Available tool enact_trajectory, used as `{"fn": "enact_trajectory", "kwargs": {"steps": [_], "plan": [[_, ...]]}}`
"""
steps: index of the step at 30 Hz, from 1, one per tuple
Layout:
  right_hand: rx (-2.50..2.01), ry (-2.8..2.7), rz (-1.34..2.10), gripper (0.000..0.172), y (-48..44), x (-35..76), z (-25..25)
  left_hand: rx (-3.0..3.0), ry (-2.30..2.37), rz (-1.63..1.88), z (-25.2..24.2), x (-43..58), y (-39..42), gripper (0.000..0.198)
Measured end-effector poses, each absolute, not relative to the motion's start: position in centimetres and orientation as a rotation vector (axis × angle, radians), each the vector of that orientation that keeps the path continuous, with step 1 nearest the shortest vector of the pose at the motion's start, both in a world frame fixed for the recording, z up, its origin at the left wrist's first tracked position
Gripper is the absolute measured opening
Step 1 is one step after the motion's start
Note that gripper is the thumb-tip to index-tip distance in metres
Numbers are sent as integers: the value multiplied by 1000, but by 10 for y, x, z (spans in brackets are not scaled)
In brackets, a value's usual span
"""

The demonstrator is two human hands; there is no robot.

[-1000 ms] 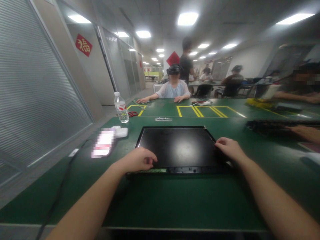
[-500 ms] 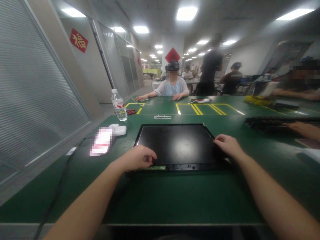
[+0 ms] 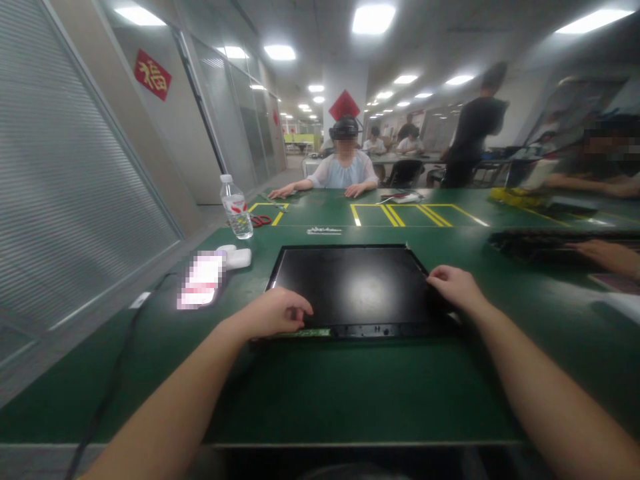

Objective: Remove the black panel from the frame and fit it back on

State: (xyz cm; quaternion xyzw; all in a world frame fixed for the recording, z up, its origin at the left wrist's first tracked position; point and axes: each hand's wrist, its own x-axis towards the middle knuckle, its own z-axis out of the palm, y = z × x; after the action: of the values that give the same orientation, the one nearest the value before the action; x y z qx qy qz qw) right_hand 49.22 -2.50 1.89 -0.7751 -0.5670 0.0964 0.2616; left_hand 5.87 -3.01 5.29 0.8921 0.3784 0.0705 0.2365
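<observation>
A black flat display panel (image 3: 345, 280) lies face up on the green table, with a dark strip along its near edge and a green circuit board (image 3: 315, 332) showing at the near left. My left hand (image 3: 281, 311) rests over the panel's near-left corner, fingers curled and closed; whatever is between them is hidden. On the other side, my right hand (image 3: 457, 288) has thumb and fingers pinched on the panel's right edge.
Left of the panel are a lit phone (image 3: 201, 280), a white case (image 3: 237, 257), a water bottle (image 3: 237, 208) and red-handled scissors (image 3: 261, 221). A black cable (image 3: 117, 373) runs down the left. A person (image 3: 345, 163) sits opposite; another person's hand (image 3: 603, 255) is at right.
Both my hands and the panel keep almost the same position. The view has shifted slightly. In the background, a standing person in dark clothes has moved to the right.
</observation>
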Motion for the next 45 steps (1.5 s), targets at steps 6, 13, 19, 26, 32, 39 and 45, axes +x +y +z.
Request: {"fn": "enact_trajectory", "kwargs": {"steps": [6,13,19,26,32,39,45], "plan": [[-2063,-1552,232,12,-24,494,17,2372,1097,177,51,57,-26,27],[-2038,-1549,224,11,-24,495,15,2419,1068,176,51,57,-27,22],[-2043,-1552,215,11,-24,496,15,2497,1012,194,52,59,-29,12],[-2050,-1560,221,12,-23,495,15,2544,959,205,53,59,-30,12],[-2032,-1567,200,11,-23,497,13,2504,969,238,51,59,-30,12],[-2025,-1572,245,13,-23,498,15,2438,1232,349,46,52,-20,21],[-2058,-1499,242,14,-25,500,18,2421,1732,547,39,30,-3,26]]}}
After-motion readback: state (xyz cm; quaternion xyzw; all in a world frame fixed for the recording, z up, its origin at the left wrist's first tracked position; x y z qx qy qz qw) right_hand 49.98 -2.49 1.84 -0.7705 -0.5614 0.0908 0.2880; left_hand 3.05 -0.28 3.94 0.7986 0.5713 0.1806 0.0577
